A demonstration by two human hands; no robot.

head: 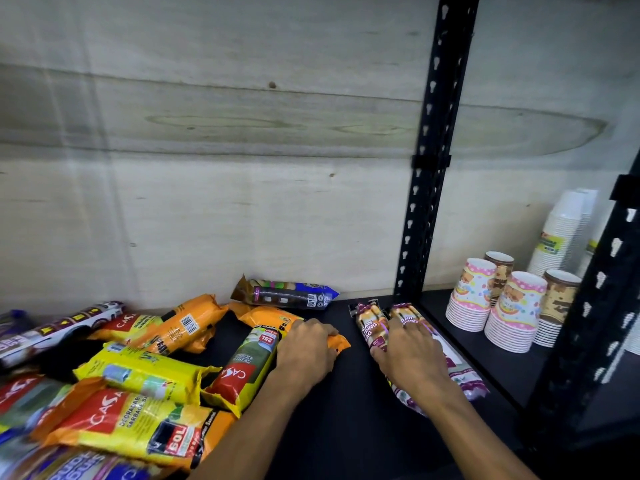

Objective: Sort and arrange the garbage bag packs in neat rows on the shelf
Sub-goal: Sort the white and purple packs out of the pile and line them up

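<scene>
Garbage bag packs lie in a loose heap on the black shelf (346, 393) at the left. My left hand (306, 348) grips an orange pack (270, 315) near the middle. Against its left side lies a red and yellow Casa pack (242, 368). My right hand (412, 355) rests on two purple draw-string packs (372, 323) that lie side by side at the right end of the shelf, its fingers spread over them. A dark blue pack (287, 294) lies across the back by the wall.
A black slotted upright (429, 168) stands right of the purple packs. Beyond it, stacks of patterned paper cups (495, 299) and white cups (561, 233) fill the neighbouring shelf. A plywood wall (207, 168) closes the back. A second upright (588, 323) stands front right.
</scene>
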